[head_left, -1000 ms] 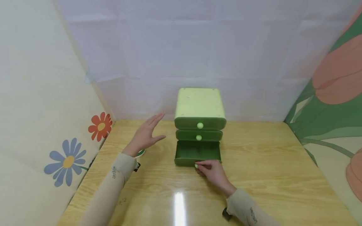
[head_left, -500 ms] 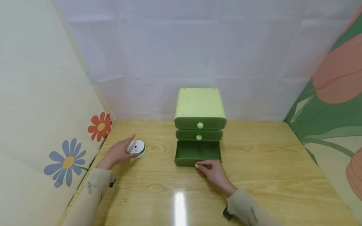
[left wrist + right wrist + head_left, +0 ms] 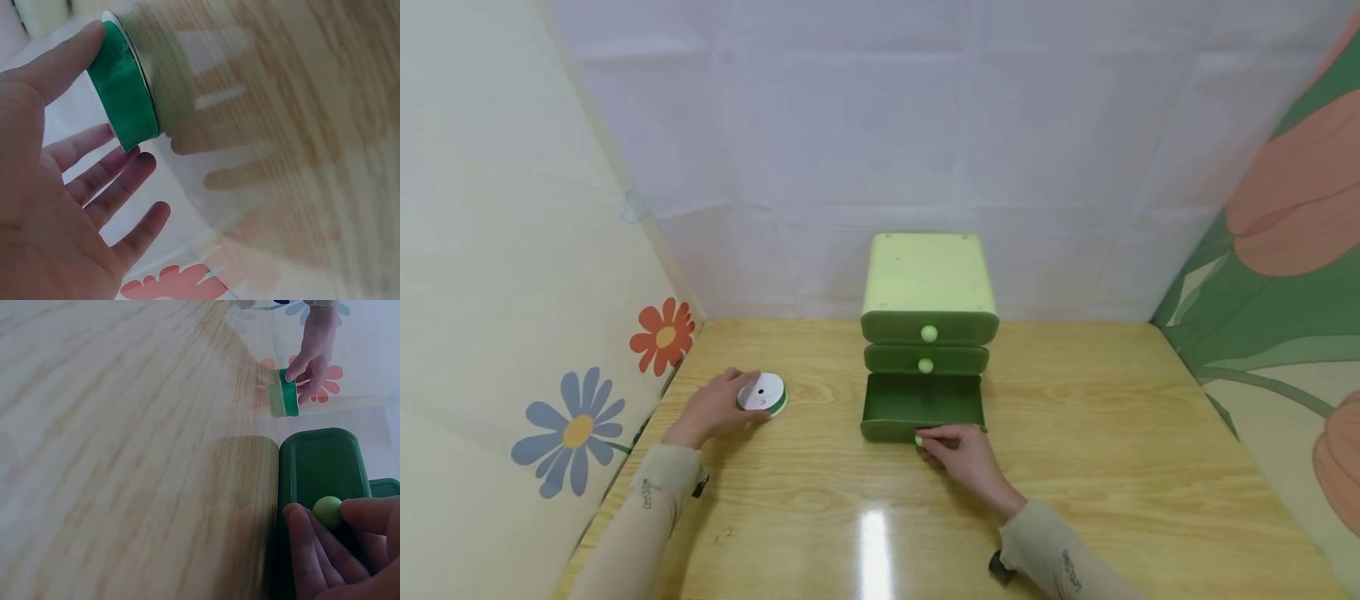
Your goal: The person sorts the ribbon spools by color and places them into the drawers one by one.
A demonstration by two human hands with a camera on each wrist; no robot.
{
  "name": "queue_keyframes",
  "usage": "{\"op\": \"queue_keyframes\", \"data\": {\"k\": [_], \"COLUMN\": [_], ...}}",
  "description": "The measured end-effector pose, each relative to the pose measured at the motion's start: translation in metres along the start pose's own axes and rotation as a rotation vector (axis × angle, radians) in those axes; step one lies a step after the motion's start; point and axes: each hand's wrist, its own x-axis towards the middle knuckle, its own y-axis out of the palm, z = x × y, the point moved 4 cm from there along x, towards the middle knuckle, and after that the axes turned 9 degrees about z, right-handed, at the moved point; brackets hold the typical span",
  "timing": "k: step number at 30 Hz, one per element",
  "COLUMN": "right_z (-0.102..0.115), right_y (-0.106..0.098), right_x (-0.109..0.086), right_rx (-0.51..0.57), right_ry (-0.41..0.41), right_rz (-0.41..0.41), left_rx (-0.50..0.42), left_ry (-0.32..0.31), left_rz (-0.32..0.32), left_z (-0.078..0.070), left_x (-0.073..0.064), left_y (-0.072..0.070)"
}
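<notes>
On the left of the table lies a ribbon spool (image 3: 763, 392) with white faces and green ribbon (image 3: 125, 87) around its side. My left hand (image 3: 711, 408) holds the spool by its edges, thumb on the near side and fingers on the far side. A small green drawer cabinet (image 3: 931, 271) stands at the middle. Its bottom drawer (image 3: 891, 431) is pulled out, with nothing seen inside. My right hand (image 3: 970, 467) pinches that drawer's round light-green knob (image 3: 327, 512) between thumb and fingers.
Above the pulled-out drawer, the middle drawer (image 3: 891, 360) and top drawer (image 3: 895, 327) are closed. A pale cloth wall (image 3: 790, 150) hangs behind the wooden table (image 3: 1075, 433), with flower-printed sheets on both sides.
My left hand has moved left and down from beside the cabinet to the ribbon spool, and its fingers have closed around it. The right hand has stayed at the knob.
</notes>
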Motion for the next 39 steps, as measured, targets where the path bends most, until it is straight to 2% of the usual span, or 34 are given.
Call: {"op": "queue_keyframes", "data": {"k": [8, 17, 23, 30, 39], "right_z": [-0.001, 0.007, 0.026, 0.001, -0.002], "right_y": [0.001, 0.002, 0.003, 0.0, -0.001], "right_x": [0.004, 0.0, -0.008, 0.001, 0.002], "right_rx": [-0.006, -0.009, -0.005, -0.007, -0.013], "right_ry": [-0.008, 0.0, 0.0, -0.003, 0.002], "right_rz": [-0.013, -0.012, 0.008, 0.009, 0.022], "left_rx": [0.027, -0.108, -0.175, -0.262, -0.293], "left_ry": [0.033, 0.057, 0.085, 0.149, 0.241], "left_rz": [-0.087, -0.118, -0.129, -0.127, -0.132], "left_z": [-0.003, -0.014, -0.029, -0.053, -0.085], "left_x": [0.005, 0.001, -0.007, -0.011, -0.011], "left_y": [-0.006, -0.008, -0.011, -0.015, -0.018]}}
